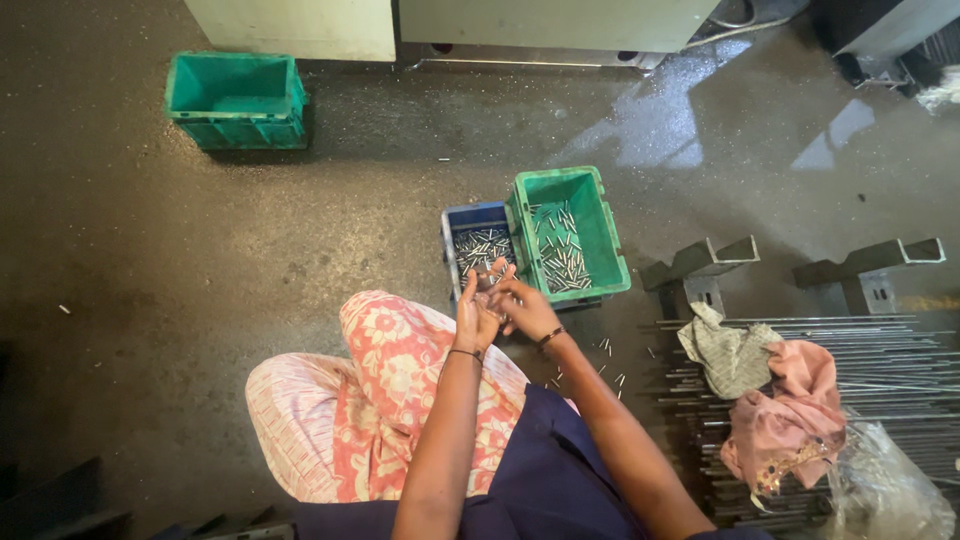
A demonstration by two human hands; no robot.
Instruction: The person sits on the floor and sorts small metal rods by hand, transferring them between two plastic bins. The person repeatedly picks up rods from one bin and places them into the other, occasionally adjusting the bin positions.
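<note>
Two hands meet just before the bins: the left hand [474, 318] is cupped around small metal pins [490, 277], the right hand [524, 308] pinches at them. The green bin [592, 225] of pins lies just beyond, nearer the right hand; the blue bin [462, 218] is beyond the left.

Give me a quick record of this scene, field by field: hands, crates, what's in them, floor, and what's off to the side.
Left hand: raised above the blue crate, palm toward the right hand, small metal pins in it
Right hand: fingers meeting the left hand
Blue crate: holds pins
Green crate: overlaps the blue one, pins on its bottom
Second green crate: apart, far left, looks empty
Floor: dark, loose pins by the right arm
Side: metal rods with cloths on them
</note>
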